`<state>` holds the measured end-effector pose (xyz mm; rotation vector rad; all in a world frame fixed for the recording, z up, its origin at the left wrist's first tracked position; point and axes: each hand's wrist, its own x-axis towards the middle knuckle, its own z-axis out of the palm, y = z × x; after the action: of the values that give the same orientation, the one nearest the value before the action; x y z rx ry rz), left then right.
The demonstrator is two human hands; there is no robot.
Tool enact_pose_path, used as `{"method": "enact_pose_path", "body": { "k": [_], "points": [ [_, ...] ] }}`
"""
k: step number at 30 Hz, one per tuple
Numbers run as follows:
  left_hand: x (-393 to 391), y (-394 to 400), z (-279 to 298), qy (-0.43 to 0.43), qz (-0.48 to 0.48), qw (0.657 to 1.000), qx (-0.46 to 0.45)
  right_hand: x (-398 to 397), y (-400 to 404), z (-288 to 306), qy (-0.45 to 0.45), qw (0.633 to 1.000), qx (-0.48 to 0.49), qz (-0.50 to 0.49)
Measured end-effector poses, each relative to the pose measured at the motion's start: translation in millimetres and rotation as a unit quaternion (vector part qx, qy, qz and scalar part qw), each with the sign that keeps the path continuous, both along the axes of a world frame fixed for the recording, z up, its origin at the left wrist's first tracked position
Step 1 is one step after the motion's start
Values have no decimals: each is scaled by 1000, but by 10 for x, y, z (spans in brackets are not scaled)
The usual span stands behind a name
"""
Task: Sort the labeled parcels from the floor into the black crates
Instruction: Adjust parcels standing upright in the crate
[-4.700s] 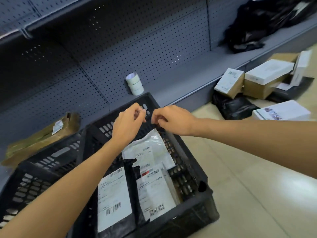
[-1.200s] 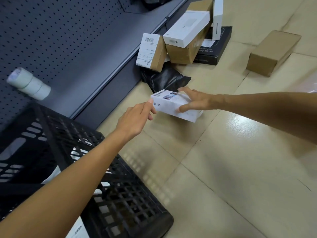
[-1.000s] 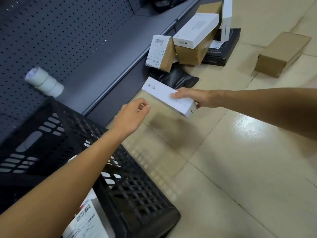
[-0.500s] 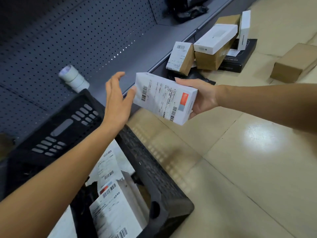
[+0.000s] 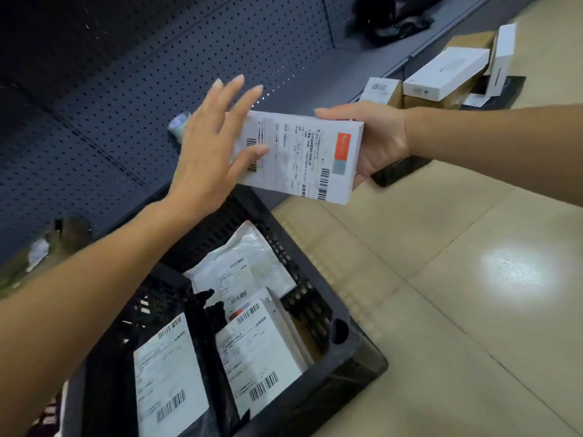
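Glossy tile floor (image 5: 473, 310); matt perforated metal shelving (image 5: 126, 74); black plastic crate (image 5: 344, 367); paper-labelled box (image 5: 303, 156).

light: dim, overhead | glare: bright patch on floor tiles (image 5: 517, 272) | blur: slight throughout | edges: wide-angle bending

One black crate (image 5: 331, 367) is in view down at six o'clock, and four labeled parcels sit in it: two white bags (image 5: 249, 266) (image 5: 170, 376), one white box (image 5: 258, 351) and one black bag (image 5: 211, 313). Two hands are up, left (image 5: 211, 146) and right (image 5: 375, 137), with one white labeled box (image 5: 303, 156) between them. Up at two o'clock a heap shows at least four boxes (image 5: 444, 74), and one tape roll (image 5: 178, 127) peeks out at eleven.
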<state>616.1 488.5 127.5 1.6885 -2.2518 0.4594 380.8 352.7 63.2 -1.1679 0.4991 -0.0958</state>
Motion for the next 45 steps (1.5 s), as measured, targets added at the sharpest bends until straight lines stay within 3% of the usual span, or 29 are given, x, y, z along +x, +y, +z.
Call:
{"method": "enact_pose_path", "body": {
  "k": [2,4,7,9,13,18,21,26,35,42,45],
  "points": [
    [-14,-31,196,-83,-47,994,58,49,45,130,29,999,-29,29],
    [-68,-46,315,-98,-76,982,144,77,83,205,53,996,-51,56],
    [-74,19,354,-47,-51,967,247,91,120,227,59,993,-50,86],
    [-58,112,368,35,-60,962,263,67,99,195,37,998,-18,57],
    [37,361,347,290,25,923,251,91,76,148,12,999,12,-41],
    [289,630,170,394,131,880,232,430,185,157,18,977,-51,-205],
    [383,839,-7,429,169,865,195,743,469,141,11,949,-152,-275],
    [556,1229,-244,512,214,819,146,1217,942,107,2,930,-269,-252],
    [806,1666,-395,595,254,757,87,1737,1281,98,27,941,-284,-183],
    [800,1845,-626,628,273,721,110,1943,1401,95,33,945,-260,-194],
    [740,1854,-745,637,267,713,123,2039,1445,118,49,934,-302,-183]
  ]
}}
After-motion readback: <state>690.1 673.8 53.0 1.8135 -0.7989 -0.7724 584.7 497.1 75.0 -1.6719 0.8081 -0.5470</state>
